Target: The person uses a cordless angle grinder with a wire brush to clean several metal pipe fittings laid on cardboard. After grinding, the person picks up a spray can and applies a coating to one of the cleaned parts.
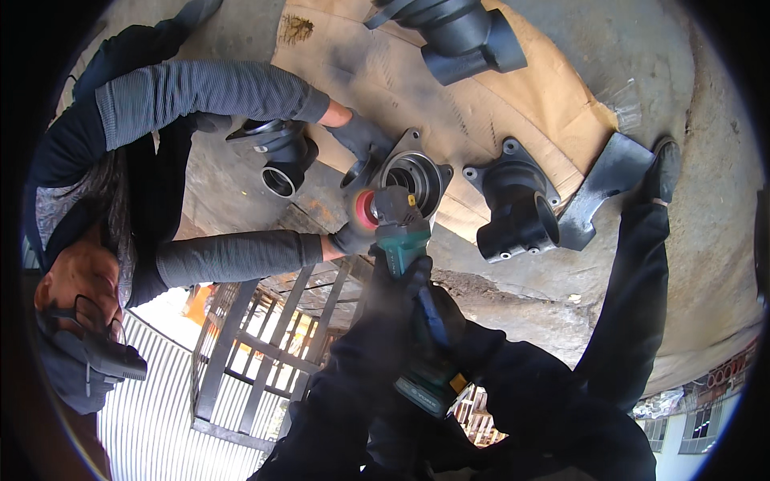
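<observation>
I hold a green cordless angle grinder (pixel 403 243) with a dark head and a red disc (pixel 366 209). My left hand (pixel 391 276), in a dark glove, is wrapped round its body just behind the head. My right hand (pixel 449 321), also gloved, is closed on the handle farther back, partly lost in dark sleeves. The disc sits at the near left rim of a black flanged metal housing (pixel 425 178) with a round bore; whether it touches cannot be made out. A co-worker's gloved hands, one at the housing's far left (pixel 362 135) and one beside the disc (pixel 351 238), are close to it.
More black castings stand around: one at the left (pixel 281 164), one at the right (pixel 517 204), one at the far edge (pixel 461 40). Cardboard (pixel 529 104) covers part of the concrete floor. A dark metal plate (pixel 605 184) lies near my right shoe (pixel 663 172). A slatted frame (pixel 257 345) stands at the lower left.
</observation>
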The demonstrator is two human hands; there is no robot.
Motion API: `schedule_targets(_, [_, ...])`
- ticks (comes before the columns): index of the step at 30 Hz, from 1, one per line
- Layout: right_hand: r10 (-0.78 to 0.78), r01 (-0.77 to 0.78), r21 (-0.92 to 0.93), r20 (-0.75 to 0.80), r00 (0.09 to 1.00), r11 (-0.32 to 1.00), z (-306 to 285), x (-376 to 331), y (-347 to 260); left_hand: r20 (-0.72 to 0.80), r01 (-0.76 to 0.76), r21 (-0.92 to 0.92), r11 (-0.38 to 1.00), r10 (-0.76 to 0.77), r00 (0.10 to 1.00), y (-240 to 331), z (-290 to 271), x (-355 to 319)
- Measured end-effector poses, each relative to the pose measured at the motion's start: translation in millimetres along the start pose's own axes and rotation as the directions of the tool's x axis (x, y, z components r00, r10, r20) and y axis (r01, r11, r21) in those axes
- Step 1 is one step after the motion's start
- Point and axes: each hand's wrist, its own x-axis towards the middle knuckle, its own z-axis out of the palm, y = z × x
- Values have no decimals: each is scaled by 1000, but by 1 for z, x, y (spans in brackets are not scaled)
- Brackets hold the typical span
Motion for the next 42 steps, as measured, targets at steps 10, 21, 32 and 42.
schedule_targets(10, [116,-266,-373,-379,918,889,-14,-91,27,-91,123,-15,992,-124,988,-40,28,-77])
schedule_targets(21, [83,-453,-733,-482,872,508,-13,-123,44,107,164,-324,932,-136,985,-38,14,-106])
schedule_targets(32, [15,-248,-901,-260,966,356,15,-129,12,229,166,-379,911,-81,970,-76,1,-117])
schedule_targets(42, [-169,-261,-954,-285,944,149,28,-91,14,254,218,-276,936,-148,956,-85,-10,-82])
